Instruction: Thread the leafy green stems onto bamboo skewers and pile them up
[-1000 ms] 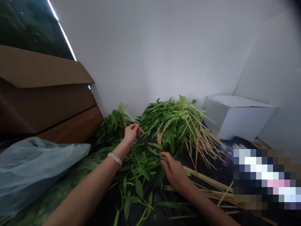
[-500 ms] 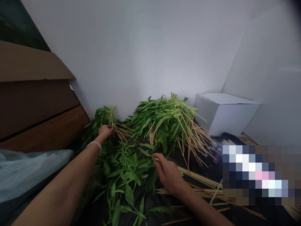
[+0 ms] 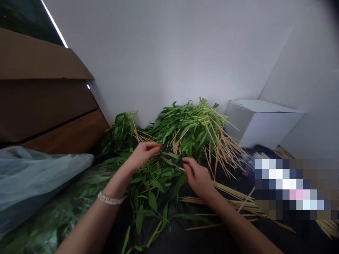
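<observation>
My left hand (image 3: 145, 154) is over the leafy greens with its fingertips pinched together; whether something thin is between them I cannot make out. To its right, my right hand (image 3: 199, 178) has curled fingers, with the pale end of a leafy stem (image 3: 169, 161) at its thumb and fingertips. Loose water-spinach-like greens (image 3: 152, 197) lie below and between both hands. Behind them, a large heap of greens (image 3: 182, 121) leans near the wall with thin wooden sticks (image 3: 225, 148) poking out. A smaller bunch (image 3: 120, 128) with sticks sits behind my left hand.
Long sticks (image 3: 233, 197) lie on the dark sheet (image 3: 201, 243) beneath my right forearm. A white box (image 3: 272, 123) stands at the back right. Cardboard (image 3: 39, 102) and a pale plastic bag (image 3: 39, 187) occupy the left. A pixelated patch hides part of the right side.
My left hand has come away from the small bunch's sticks, moving right and nearer to my right hand. My right hand remains by the leafy stem. The view has shifted slightly.
</observation>
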Motion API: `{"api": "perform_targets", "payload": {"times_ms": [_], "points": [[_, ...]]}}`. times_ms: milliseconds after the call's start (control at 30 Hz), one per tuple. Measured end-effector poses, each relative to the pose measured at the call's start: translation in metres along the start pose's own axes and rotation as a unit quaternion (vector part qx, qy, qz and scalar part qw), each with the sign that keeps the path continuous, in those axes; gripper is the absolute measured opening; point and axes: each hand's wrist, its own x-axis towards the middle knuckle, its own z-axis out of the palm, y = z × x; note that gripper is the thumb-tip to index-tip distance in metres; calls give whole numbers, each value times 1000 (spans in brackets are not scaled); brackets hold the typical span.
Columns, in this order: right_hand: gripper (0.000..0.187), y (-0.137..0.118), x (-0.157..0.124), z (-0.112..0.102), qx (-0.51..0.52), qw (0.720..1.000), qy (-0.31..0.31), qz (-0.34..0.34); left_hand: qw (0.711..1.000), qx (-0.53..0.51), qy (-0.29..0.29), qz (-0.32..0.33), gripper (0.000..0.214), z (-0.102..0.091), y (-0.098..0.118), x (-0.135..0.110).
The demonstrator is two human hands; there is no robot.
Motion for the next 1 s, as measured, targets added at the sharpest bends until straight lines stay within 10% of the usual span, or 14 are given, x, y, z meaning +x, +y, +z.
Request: {"api": "perform_targets", "payload": {"times_ms": [133,300,667,833,1000], "points": [[20,7,11,-20,-132,991,-3,14,998,-39,47,-6,39,15,-11,-28],[15,17,14,-27,-272,950,-146,46,991,-57,119,-35,45,-3,-40,-33],[22,21,4,-8,-371,899,-233,33,963,178,-199,-43,26,-18,-34,-54],[19,16,7,-9,-372,903,-214,37,926,315,-206,-20,11,-16,-39,-57],[19,9,10,-11,-368,908,-198,25,957,272,-101,26,21,-21,-39,-50]]}}
